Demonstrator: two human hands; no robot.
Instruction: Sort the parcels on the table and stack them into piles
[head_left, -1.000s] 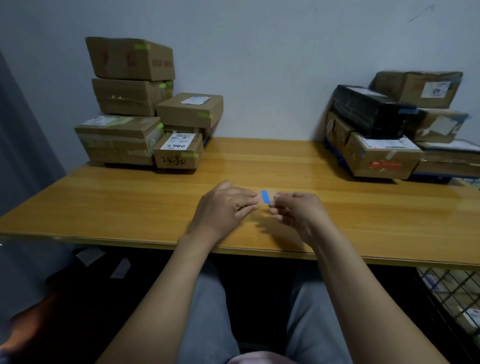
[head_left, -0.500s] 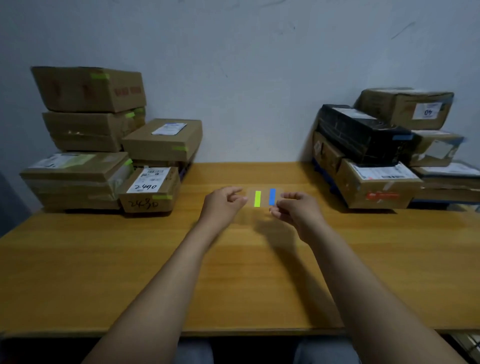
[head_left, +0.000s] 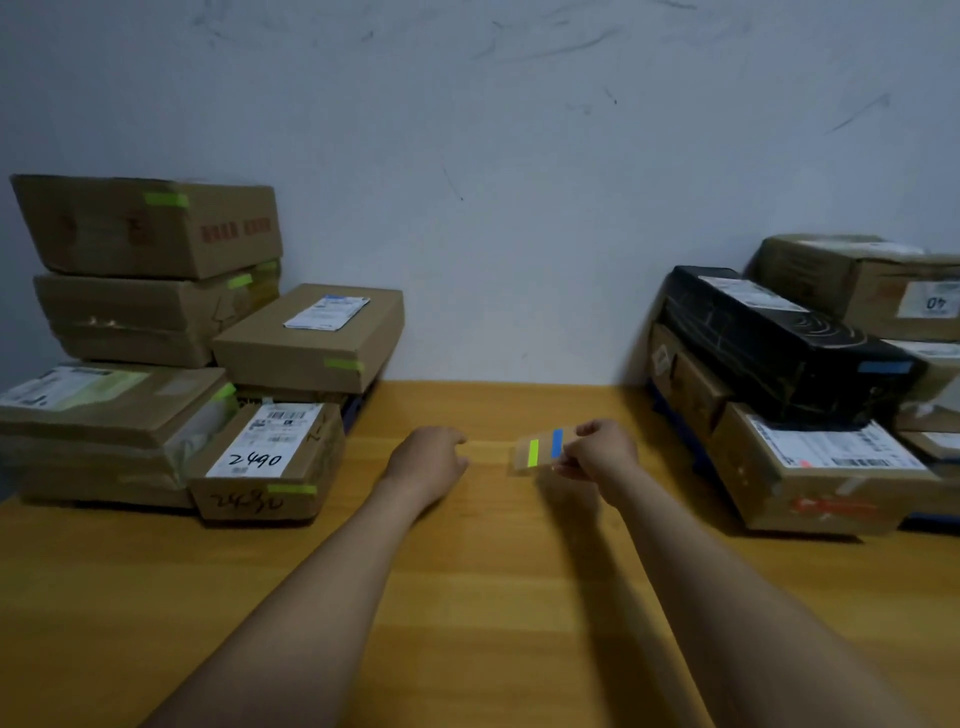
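Cardboard parcels marked with green tape form a pile at the table's back left; the front one, labelled 2490 (head_left: 267, 460), sits lowest. A second pile at the back right has blue tape marks, with a black parcel (head_left: 779, 338) lying on a brown labelled box (head_left: 826, 467). My right hand (head_left: 602, 449) pinches a small brown card (head_left: 540, 451) bearing a green and a blue strip, held above the table's middle. My left hand (head_left: 431, 457) hovers just left of the card with fingers curled, holding nothing.
The wooden table (head_left: 493, 597) stretches between the two piles, backed by a white wall (head_left: 493, 208). The left pile reaches three boxes high near the wall.
My left hand has let go of the card and drawn left; the right hand alone holds it now. The view has tilted up and closer to the piles.
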